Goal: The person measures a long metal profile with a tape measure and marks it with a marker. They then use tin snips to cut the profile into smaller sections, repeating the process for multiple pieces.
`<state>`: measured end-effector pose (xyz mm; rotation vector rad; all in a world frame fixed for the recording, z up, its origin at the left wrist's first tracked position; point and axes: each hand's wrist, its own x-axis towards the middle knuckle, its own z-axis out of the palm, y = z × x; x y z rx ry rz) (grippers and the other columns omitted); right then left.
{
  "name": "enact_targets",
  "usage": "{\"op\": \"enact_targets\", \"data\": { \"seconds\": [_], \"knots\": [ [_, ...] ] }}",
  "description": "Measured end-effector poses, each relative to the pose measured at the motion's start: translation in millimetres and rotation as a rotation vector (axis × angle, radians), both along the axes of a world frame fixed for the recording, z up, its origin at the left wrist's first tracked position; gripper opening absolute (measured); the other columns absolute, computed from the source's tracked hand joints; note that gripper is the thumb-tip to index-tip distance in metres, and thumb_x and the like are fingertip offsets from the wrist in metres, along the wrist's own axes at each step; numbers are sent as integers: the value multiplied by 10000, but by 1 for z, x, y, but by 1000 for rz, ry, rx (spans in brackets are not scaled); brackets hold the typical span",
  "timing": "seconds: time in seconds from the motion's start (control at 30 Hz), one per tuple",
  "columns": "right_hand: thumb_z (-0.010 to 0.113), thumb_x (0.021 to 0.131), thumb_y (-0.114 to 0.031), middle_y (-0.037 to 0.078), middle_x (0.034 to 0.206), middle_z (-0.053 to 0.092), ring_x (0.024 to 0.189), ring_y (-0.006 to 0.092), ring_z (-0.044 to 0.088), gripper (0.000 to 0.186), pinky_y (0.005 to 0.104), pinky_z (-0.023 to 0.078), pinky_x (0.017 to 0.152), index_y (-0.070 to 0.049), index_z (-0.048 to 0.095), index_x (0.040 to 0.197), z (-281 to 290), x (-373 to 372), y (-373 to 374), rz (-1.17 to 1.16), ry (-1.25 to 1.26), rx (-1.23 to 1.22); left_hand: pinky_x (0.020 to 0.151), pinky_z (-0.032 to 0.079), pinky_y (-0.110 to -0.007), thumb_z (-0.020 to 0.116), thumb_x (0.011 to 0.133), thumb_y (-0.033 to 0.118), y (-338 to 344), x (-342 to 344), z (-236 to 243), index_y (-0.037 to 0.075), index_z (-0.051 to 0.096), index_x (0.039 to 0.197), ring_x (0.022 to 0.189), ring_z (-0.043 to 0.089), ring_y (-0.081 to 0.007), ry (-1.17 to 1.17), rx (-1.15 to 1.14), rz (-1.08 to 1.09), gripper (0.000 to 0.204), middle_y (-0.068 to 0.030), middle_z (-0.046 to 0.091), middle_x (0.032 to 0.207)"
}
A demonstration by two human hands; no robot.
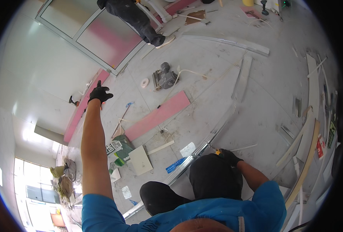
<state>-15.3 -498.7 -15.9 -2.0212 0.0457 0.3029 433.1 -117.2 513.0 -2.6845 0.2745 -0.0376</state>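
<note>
My left hand [99, 94], in a black glove, is stretched far out over the floor near the pink strip along the left wall. Its index finger points away and the thumb stands apart, with nothing held. Beside my bent knee, my right hand [231, 158], also gloved, is closed round a tool with yellow handles [218, 152], which looks like tin snips. The tool's metal tip is at a long shiny metal channel [175, 175], which runs diagonally across the floor in front of my knees. My palm hides most of the handles.
A pink board [158, 115], a green bag [122, 149] and a white panel piece [140, 159] lie ahead. A grey machine [166, 77] stands farther off. Another person's legs [140, 24] are by the glazed door. Metal channels [242, 77] and long strips [309, 131] lie on the right.
</note>
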Motion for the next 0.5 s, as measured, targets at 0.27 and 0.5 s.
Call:
{"op": "enact_targets", "data": {
  "seconds": [0.27,0.5],
  "knots": [
    [534,963,-397,261,1188,625,1154,416,578,523,486,458,969,6,517,1296,-64,2,-16,-36,-68,-74,1101,373,-433,773,671,601,-12,-29,-98,185,469,1349,1359,422,-336,55,-225,-135,851,-165,193,1614],
    [487,1025,-329,96,1113,660,993,141,588,326,316,492,911,-53,604,1152,-9,11,-20,74,142,488,1175,266,-412,763,644,702,-55,-206,-310,65,223,1509,1443,292,-352,845,-472,-138,1202,-221,216,1595]
  ]
}}
